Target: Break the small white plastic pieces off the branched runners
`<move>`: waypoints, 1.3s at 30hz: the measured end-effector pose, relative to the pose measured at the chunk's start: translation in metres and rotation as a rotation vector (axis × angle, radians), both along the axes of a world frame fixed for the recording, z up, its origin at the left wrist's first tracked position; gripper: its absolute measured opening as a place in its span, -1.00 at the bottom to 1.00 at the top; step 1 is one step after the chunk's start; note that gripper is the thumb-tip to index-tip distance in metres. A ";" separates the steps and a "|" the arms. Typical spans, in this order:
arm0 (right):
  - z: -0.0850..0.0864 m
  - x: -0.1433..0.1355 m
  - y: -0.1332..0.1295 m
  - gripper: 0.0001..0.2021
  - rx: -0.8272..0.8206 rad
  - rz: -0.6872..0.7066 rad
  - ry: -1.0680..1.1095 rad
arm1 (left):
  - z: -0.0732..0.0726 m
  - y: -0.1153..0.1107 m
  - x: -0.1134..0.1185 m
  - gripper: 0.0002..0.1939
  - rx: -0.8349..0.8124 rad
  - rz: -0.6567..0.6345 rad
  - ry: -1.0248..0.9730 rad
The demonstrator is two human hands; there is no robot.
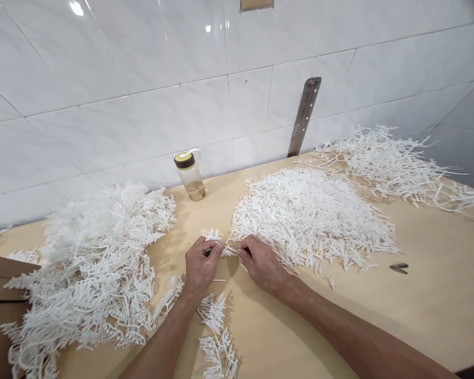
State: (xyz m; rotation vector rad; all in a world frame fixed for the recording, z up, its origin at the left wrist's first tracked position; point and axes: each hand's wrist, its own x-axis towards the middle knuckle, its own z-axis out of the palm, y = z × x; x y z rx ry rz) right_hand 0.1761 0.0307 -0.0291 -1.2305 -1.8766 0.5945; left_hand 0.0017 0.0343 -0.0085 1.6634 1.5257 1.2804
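My left hand (200, 263) is closed on a white branched plastic piece (211, 235), part of which sticks up above the fingers. Something small and dark shows between its thumb and index finger. My right hand (260, 263) pinches the right end of the white strands that stretch between the two hands. Beside my right hand, a heap of short white pieces (308, 216) spreads over the wooden table (284, 337). Under and near my left forearm lie a few loose white branched pieces (217, 350).
A big pile of white branched pieces (98, 268) covers the left side, beside a cardboard box (3, 295). Long white branches (395, 168) lie at the back right. A bottle (192, 181) stands near the tiled wall. Small dark snips (400, 268) rest at the right.
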 end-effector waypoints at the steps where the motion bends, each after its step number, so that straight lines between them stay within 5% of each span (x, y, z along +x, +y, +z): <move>1: 0.000 0.000 0.000 -0.83 -0.001 -0.018 -0.002 | 0.001 -0.001 0.001 -0.73 0.011 -0.016 0.012; 5: 0.002 0.002 0.000 -0.84 -0.017 -0.048 0.021 | 0.006 -0.005 0.003 -0.68 0.037 -0.117 0.046; 11: 0.006 0.003 -0.001 -0.87 -0.122 0.038 0.170 | 0.006 -0.003 0.000 -0.69 -0.006 -0.120 -0.007; 20: 0.013 0.002 -0.005 -0.85 -0.045 0.048 0.153 | 0.005 -0.002 0.000 -0.71 -0.015 -0.101 -0.022; 34: 0.007 -0.005 -0.001 -0.86 -0.083 -0.214 0.127 | 0.005 -0.012 0.011 -0.72 0.055 -0.084 0.009; 39: 0.006 -0.007 -0.001 -0.89 0.048 -0.240 0.085 | 0.004 -0.015 0.011 -0.74 0.099 -0.090 0.059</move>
